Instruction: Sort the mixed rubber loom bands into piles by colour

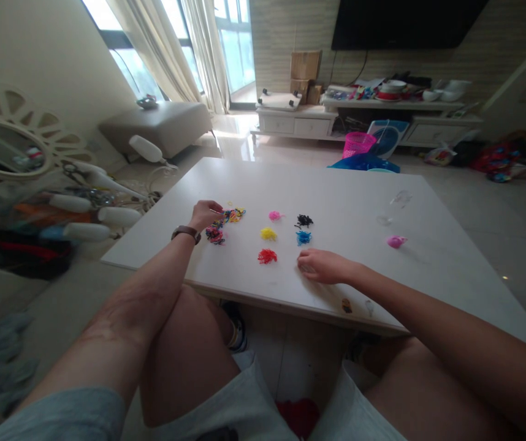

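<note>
Bench (350,202) is white, rectangular, cream fabric curtains (155,49) beyond; can't tell if our left hand (205,214), by multicoloured bands (216,236), or right hand (323,266) grips.

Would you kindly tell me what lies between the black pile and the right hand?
In the head view, the blue pile lies there, just below the black pile and above the right hand.

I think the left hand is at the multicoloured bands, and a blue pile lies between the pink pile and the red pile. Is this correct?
Not quite, one colour is wrong: the head view shows a yellow pile between the pink pile and the red pile. The left hand is indeed at the multicoloured bands.
</note>
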`<move>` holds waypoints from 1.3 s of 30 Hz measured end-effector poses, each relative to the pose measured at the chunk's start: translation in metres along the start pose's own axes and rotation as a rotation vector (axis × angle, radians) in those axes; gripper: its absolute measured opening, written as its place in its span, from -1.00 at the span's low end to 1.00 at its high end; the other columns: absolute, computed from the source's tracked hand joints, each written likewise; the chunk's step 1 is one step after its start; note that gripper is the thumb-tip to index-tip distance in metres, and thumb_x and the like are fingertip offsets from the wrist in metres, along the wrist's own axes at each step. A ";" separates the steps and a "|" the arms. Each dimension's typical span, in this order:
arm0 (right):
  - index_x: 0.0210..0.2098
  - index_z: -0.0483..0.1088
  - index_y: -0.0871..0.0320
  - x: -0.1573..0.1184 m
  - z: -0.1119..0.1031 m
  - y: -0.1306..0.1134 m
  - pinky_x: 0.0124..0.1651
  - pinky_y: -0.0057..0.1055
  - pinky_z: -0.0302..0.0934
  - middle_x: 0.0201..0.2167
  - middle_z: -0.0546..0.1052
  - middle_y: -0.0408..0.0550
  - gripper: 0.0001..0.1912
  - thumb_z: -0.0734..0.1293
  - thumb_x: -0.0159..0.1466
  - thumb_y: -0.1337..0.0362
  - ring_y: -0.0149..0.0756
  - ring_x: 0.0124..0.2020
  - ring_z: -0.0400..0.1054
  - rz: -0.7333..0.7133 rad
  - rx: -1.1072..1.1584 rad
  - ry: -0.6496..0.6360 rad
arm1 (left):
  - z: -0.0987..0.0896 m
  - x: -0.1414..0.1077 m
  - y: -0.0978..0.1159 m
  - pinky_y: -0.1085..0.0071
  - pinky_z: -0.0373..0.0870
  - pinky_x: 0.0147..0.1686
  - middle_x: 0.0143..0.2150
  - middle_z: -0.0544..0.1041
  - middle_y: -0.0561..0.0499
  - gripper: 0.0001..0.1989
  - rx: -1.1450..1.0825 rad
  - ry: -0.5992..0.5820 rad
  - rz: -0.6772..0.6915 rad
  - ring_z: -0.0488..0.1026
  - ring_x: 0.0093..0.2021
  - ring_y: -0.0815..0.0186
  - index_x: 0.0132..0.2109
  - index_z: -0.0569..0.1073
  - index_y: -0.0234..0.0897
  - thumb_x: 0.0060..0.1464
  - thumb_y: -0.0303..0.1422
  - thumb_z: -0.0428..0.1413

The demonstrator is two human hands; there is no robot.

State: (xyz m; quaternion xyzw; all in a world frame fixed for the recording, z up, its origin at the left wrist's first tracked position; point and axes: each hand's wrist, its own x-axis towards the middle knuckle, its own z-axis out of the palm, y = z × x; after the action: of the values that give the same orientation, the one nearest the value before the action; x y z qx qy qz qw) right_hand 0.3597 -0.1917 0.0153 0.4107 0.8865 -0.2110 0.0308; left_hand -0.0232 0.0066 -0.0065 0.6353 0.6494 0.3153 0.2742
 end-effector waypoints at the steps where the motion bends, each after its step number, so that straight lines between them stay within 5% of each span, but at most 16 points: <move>1: -0.23 0.48 0.17 0.000 0.000 0.000 -0.12 -0.37 0.19 -0.10 0.50 0.09 -0.93 0.34 0.32 0.34 -0.19 -0.10 0.40 0.002 0.002 -0.001 | 0.000 0.000 0.001 0.46 0.42 -0.41 -0.32 0.66 -0.11 -0.66 -0.014 -0.010 -0.002 0.58 -0.32 0.22 -0.30 0.63 -0.35 -0.35 -0.33 0.39; 20: -0.25 0.46 0.17 -0.002 -0.005 -0.005 -0.12 -0.35 0.18 -0.11 0.50 0.10 -0.95 0.34 0.31 0.37 -0.17 -0.09 0.40 0.005 0.009 -0.006 | 0.002 -0.002 0.005 0.49 0.31 -0.49 -0.31 0.64 -0.08 -0.66 0.040 -0.140 0.072 0.48 -0.42 0.32 -0.23 0.65 -0.33 -0.23 -0.29 0.34; 39: -0.25 0.45 0.18 -0.001 -0.005 -0.006 -0.10 -0.34 0.18 -0.10 0.49 0.11 -0.96 0.33 0.32 0.36 -0.16 -0.08 0.38 0.009 -0.019 -0.011 | -0.002 -0.009 0.024 0.42 0.33 -0.46 -0.56 0.56 0.03 -0.89 0.378 -0.536 0.080 0.47 -0.46 0.23 -0.56 0.63 -0.16 -0.40 -0.42 0.35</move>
State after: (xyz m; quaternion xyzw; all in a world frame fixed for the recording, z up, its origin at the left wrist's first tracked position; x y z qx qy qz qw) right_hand 0.3568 -0.1941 0.0217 0.4131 0.8865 -0.2047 0.0403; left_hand -0.0088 -0.0026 0.0129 0.7604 0.5757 0.0213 0.2999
